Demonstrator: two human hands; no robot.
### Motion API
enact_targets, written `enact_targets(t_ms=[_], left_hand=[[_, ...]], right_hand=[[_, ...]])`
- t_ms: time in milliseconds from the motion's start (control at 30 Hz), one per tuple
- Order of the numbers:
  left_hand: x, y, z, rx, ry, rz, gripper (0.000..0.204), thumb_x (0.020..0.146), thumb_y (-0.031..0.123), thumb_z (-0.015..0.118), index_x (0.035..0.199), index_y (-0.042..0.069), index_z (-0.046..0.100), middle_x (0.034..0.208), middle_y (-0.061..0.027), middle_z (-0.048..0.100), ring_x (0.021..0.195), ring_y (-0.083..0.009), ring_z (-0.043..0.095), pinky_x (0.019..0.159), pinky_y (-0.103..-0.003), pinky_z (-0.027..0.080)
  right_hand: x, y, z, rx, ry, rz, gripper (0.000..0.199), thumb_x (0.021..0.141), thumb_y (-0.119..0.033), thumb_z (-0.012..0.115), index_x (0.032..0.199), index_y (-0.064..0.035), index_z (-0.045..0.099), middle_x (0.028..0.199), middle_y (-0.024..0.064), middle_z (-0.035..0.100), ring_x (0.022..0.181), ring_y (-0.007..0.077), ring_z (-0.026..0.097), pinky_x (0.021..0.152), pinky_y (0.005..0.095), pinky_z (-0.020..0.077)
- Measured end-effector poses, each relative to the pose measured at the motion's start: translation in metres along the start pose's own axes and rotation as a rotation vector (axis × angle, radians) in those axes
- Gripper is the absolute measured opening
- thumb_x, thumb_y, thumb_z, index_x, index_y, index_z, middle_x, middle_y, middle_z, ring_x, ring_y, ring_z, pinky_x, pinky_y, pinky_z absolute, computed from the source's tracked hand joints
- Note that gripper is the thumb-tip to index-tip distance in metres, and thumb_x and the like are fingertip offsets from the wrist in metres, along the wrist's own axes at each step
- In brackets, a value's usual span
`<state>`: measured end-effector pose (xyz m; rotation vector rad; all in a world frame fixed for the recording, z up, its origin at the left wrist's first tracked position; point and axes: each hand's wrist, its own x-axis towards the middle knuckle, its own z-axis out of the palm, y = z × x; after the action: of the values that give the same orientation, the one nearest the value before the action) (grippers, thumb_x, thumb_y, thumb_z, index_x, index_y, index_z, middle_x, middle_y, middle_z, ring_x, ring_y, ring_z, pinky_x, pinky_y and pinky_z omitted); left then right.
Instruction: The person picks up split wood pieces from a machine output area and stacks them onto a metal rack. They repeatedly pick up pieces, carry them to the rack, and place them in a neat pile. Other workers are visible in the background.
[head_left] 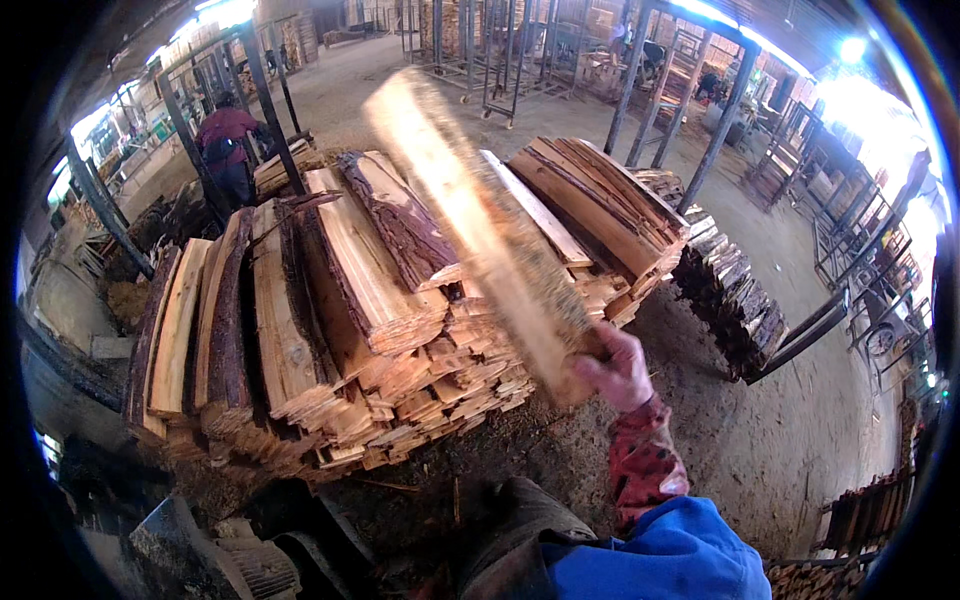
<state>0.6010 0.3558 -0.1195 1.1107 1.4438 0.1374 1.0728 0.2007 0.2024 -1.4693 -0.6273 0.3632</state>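
My right hand (617, 370) grips the near end of a long rough-sawn wooden board (478, 230). The board slants up and away to the left, its far end raised over the pile and blurred by motion. Under and behind it lies a big stack of slabs (375, 285), some with dark bark along their edges. A bark-covered slab (400, 215) rests on top, left of the raised board. More planks (600, 205) are piled to the right of it. My right forearm wears a stained red cuff below a blue sleeve. My left hand is not in view.
A lower pile of bark-edged wood (730, 290) sits to the right beside a metal rack post (720, 130). Another person (228, 150) in a dark red top stands at the far left. Metal frames (490, 50) stand at the back. Wood debris covers the ground nearby.
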Motion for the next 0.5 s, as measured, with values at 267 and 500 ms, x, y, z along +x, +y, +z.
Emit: enact_targets(t_ms=[267, 500], left_hand=[[-0.007, -0.011, 0.016, 0.022, 0.05, -0.029, 0.027, 0.074, 0.03, 0.065, 0.077, 0.003, 0.063, 0.07, -0.008, 0.062, 0.061, -0.0164, 0.058, 0.057, -0.029, 0.046], [-0.022, -0.021, 0.03, -0.008, 0.095, -0.051, 0.027, 0.073, 0.03, 0.066, 0.078, 0.003, 0.064, 0.07, -0.0082, 0.063, 0.061, -0.0167, 0.058, 0.057, -0.03, 0.047]], right_hand=[[0.089, 0.004, -0.141, -0.613, 0.253, -0.151, 0.041, 0.072, -0.011, 0.071, 0.107, 0.004, 0.056, 0.1, 0.0089, 0.063, 0.087, 0.0145, 0.058, 0.08, 0.0271, 0.0455], [0.177, 0.065, -0.211, -1.291, 0.289, -0.085, 0.063, 0.069, -0.032, 0.073, 0.12, -0.0013, 0.05, 0.117, 0.0171, 0.053, 0.111, 0.0298, 0.048, 0.093, 0.0381, 0.0395]])
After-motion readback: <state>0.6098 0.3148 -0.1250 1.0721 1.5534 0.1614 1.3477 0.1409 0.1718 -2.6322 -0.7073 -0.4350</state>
